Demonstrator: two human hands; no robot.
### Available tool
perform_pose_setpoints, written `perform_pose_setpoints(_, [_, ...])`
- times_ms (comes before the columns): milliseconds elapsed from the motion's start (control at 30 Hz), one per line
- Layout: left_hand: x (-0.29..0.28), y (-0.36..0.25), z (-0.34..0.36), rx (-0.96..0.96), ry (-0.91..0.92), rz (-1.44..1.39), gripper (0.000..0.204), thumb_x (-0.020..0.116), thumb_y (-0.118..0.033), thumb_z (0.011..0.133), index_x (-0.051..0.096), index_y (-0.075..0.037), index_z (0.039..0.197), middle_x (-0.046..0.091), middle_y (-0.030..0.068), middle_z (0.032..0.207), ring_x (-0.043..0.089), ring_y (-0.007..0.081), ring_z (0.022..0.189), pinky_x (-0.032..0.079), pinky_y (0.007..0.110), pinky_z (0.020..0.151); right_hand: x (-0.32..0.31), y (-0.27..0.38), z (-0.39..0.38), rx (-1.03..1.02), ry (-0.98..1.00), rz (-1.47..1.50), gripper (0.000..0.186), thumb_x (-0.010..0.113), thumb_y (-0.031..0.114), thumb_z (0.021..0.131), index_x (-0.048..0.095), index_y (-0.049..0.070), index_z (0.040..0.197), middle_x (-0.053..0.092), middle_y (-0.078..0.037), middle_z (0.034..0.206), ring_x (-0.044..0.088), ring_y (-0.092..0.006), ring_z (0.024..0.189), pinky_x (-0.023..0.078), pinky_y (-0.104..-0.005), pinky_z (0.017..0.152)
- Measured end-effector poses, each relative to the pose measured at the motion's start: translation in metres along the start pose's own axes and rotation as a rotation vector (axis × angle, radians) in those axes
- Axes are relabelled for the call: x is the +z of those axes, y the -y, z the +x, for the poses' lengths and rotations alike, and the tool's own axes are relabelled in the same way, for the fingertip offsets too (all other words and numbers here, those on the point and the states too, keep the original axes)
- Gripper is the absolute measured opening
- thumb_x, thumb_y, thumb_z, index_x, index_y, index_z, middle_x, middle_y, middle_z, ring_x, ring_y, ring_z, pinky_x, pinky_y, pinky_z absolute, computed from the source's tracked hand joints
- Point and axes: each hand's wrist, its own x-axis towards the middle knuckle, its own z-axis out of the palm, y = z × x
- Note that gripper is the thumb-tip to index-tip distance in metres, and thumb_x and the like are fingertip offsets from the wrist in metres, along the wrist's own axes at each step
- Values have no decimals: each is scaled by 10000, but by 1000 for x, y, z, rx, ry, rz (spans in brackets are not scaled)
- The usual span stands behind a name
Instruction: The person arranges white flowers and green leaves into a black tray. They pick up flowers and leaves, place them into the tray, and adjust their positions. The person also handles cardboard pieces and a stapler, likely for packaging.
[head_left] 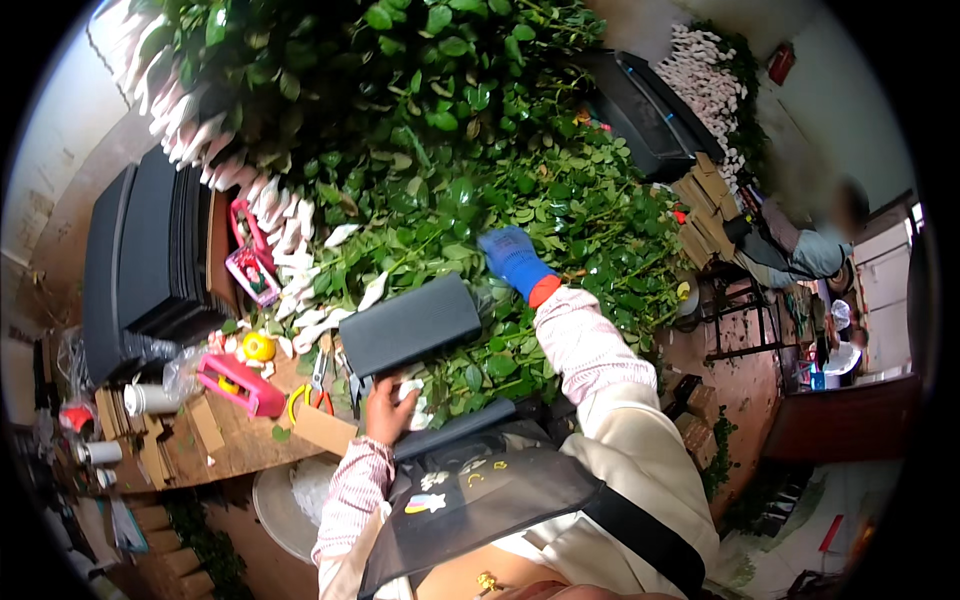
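My left hand (pixel 388 412) is bare, its thumb apart from the fingers. It lies just below the near left corner of a dark grey flat-topped block (pixel 410 325), beside a white-sleeved flower bud (pixel 412 390). No firm hold shows there. My right hand (pixel 515 260), in a blue glove with an orange cuff, reaches into the leafy flower stems (pixel 590 250) beyond the block. Its fingers are curled together on the stems; their tips are partly hidden by leaves. White-sleeved buds (pixel 372 292) point left from the greenery.
Orange-handled pliers (pixel 318 385), a pink holder (pixel 240 385) and a yellow round item (pixel 258 346) lie on the wooden table (pixel 270 455). A phone (pixel 252 276) leans by stacked dark boards (pixel 165 250). A white bucket (pixel 285 510) stands below. Another person (pixel 800 235) sits at far right.
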Motion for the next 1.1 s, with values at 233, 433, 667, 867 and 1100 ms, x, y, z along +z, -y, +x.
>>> perform_pose_setpoints(233, [41, -19, -11, 5, 10, -19, 453, 824, -134, 823, 629, 19, 1202, 688, 178, 1092, 704, 255, 971, 569, 338, 840, -77, -38, -3, -71, -277, -167, 190, 608, 67, 805, 719, 108, 953, 716, -85, 874, 688, -301, 841, 550, -410, 806])
perform_pose_setpoints(433, [5, -11, 2, -46, -12, -35, 492, 826, -151, 818, 620, -14, 1242, 695, 164, 1101, 702, 271, 986, 560, 351, 855, -153, -35, -83, -358, -718, 141, 405, 685, 43, 761, 687, 135, 1156, 693, -91, 1072, 635, -312, 1012, 471, -429, 947])
perform_pose_setpoints(667, [14, 20, -5, -100, 52, -113, 385, 771, -223, 809, 684, -56, 1144, 690, 198, 1024, 665, 395, 956, 542, 443, 827, -56, -46, -187, -362, -328, 127, 417, 716, 40, 705, 699, 170, 1101, 655, -105, 924, 614, -339, 886, 487, -456, 800])
perform_pose_setpoints(867, [6, -1, 4, 41, 9, 18, 404, 791, -256, 826, 650, -42, 1138, 629, 208, 1057, 650, 360, 982, 526, 414, 850, 45, -66, -183, -149, -290, -256, 467, 745, 99, 729, 664, 184, 1181, 685, -90, 1031, 645, -333, 993, 509, -454, 844])
perform_pose_setpoints(1100, [10, -2, 3, 131, -51, 42, 392, 780, -258, 821, 651, -49, 1127, 633, 199, 1054, 629, 374, 977, 514, 438, 854, -59, 105, -178, -253, 43, 422, 584, 634, 519, 904, 544, 214, 1395, 718, -166, 917, 698, -345, 833, 545, -463, 747])
